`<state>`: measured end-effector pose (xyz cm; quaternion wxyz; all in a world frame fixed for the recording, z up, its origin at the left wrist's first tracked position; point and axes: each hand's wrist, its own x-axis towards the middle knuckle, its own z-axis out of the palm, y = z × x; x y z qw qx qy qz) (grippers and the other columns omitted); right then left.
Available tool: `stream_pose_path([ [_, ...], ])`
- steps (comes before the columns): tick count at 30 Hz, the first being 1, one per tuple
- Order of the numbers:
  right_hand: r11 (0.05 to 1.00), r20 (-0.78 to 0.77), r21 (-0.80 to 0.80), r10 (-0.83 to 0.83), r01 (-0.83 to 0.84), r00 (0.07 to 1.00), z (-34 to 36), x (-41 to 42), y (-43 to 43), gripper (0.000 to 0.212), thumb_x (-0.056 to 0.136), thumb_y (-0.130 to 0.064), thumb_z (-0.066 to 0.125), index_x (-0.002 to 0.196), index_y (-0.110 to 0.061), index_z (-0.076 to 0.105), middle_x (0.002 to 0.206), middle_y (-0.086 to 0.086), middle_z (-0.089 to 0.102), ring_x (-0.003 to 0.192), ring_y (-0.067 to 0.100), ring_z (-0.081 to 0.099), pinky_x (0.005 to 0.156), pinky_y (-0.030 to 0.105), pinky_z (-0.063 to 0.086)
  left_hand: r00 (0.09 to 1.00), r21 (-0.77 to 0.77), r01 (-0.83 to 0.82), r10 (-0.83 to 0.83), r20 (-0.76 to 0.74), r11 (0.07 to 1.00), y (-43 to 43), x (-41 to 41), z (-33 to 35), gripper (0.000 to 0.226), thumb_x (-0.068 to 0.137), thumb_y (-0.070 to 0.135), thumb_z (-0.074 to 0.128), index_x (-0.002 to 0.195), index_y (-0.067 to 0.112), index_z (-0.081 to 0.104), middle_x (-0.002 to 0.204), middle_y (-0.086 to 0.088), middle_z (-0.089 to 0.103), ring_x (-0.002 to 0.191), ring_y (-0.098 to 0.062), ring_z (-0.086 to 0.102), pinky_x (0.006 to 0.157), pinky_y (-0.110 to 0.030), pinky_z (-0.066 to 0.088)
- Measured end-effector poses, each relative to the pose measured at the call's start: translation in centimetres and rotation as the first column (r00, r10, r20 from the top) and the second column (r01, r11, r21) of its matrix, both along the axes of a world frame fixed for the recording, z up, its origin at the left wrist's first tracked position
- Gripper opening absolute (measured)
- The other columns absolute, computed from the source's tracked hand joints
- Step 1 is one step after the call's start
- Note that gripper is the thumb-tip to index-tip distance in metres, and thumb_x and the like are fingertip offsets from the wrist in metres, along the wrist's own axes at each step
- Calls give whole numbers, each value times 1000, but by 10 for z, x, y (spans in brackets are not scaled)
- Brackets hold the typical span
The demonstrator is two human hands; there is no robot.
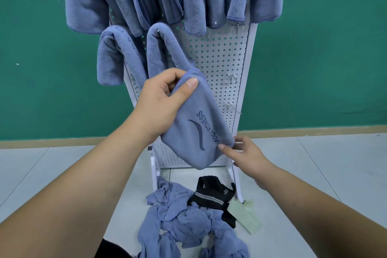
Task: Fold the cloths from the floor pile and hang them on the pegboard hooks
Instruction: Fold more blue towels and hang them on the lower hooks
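Head view: a folded cloth [199,123] is held at frame centre, before the pegboard [222,58].
Its top is gripped by the left hand [161,102], fingers curled, and its lower corner is pinched by the right hand [245,153]. Folding is judged done; a bare hook [231,77] at centre right must be reached next.

1. Pegboard [222,58]: one.
2. Hung blue cloths [117,54]: six can be told apart, four at twelve o'clock and two at ten.
3. Folded cloth [196,123] printed "YOGA FITNESS": one, at centre.
4. Hands: two, left hand [161,98] and right hand [249,155].
5. Bare hooks [231,77]: three, between one and three o'clock.
6. Floor pile [188,222] at six o'clock: one heap, its cloths too tangled to count.
7. Black striped garment [211,195]: one.
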<state>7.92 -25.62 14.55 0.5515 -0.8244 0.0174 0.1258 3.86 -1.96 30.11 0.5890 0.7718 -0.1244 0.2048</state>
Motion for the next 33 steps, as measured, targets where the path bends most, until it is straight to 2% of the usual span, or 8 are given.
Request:
stream_pose_path([
  [2, 964, -149, 263, 6, 34, 989, 7, -3, 7, 85, 85, -64, 76, 153, -25, 43, 136, 0, 65, 120, 20, 67, 107, 46, 55, 999, -151, 29, -36, -41, 988, -7, 1, 6, 14, 104, 27, 66, 102, 15, 71, 92, 0, 70, 88, -13, 62, 87, -32, 52],
  [5, 803, -303, 596, 218, 7, 928, 18, -14, 17, 56, 98, -62, 58, 144, -30, 57, 138, 0, 70, 125, 21, 69, 107, 43, 53, 984, -386, 56, -117, -137, 921, -17, 0, 8, 18, 105, 31, 63, 104, 14, 70, 99, -6, 72, 94, -20, 66, 93, -38, 55],
  [7, 735, -292, 678, 260, 7, 920, 19, -19, 24, 44, 104, -50, 54, 141, -28, 63, 136, -1, 72, 128, 20, 67, 107, 43, 52, 968, -462, 32, -142, -206, 886, -19, 1, 3, 19, 105, 33, 62, 101, 17, 71, 99, -5, 74, 94, -19, 69, 92, -39, 57],
  [10, 791, -215, 605, 53, 90, 975, 12, -17, 26, 45, 96, -29, 73, 138, -16, 63, 125, 5, 77, 116, 25, 74, 103, 46, 56, 958, -455, -111, -27, -285, 884, -12, 9, -14, 22, 105, 37, 62, 99, 17, 69, 95, -4, 76, 90, -17, 70, 88, -40, 59],
  [16, 803, -59, 497, -346, 328, 936, 15, -4, 0, 54, 84, -33, 89, 130, -29, 62, 120, 0, 76, 111, 21, 74, 101, 46, 58, 866, -60, -413, 372, -334, 909, 26, 20, -61, 33, 105, 48, 54, 94, 17, 56, 87, 1, 55, 78, -17, 48, 73, -37, 41],
  [20, 813, 7, 497, -355, 305, 935, 22, 3, -19, 36, 95, -23, 79, 125, -34, 63, 115, 16, 75, 110, 30, 73, 102, 50, 54, 836, 26, -447, 428, -344, 894, 38, 21, -75, 30, 106, 45, 53, 85, 25, 50, 83, 2, 56, 74, -18, 49, 67, -35, 39],
  [25, 858, 146, 444, -353, 258, 924, 32, 2, -29, 34, 97, -18, 76, 122, -36, 62, 110, 22, 72, 86, 22, 67, 80, 42, 49, 825, 38, -446, 428, -369, 894, 39, 23, -84, 29, 101, 50, 60, 88, 24, 59, 93, -10, 70, 77, -23, 59, 69, -38, 45],
  [33, 931, 369, 299, -315, 209, 875, 60, 4, -52, 42, 92, -22, 81, 121, -46, 61, 115, -7, 72, 80, 22, 68, 78, 41, 55, 791, -87, -511, 428, -437, 855, 31, 24, -81, 26, 97, 47, 70, 111, 27, 64, 101, 1, 68, 89, -17, 64, 72, -34, 50],
])
